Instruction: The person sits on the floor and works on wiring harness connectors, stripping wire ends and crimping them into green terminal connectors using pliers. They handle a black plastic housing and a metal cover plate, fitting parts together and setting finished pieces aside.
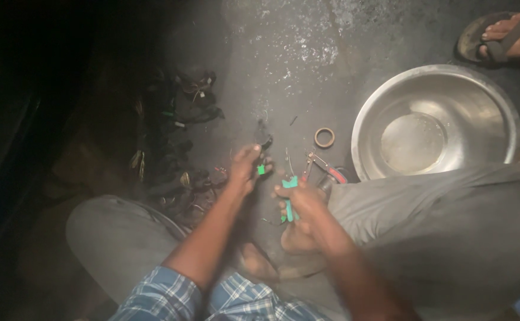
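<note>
Left hand [247, 169] pinches a small green part [260, 169]: light, stiff, best held by its edges. Right hand [298, 199] has fingers closed around a green-handled tool [289, 199], gripped mid-handle, above the floor [272, 71].

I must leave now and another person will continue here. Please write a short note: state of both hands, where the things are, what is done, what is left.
Left hand: closed on a small green piece.
Right hand: grips a green-handled tool.
Red-handled pliers and a ring lie on the floor beside the empty steel bowl.
Tangled wire pile lies left.
Done: not visible. Left: the pile appears unsorted.
</note>
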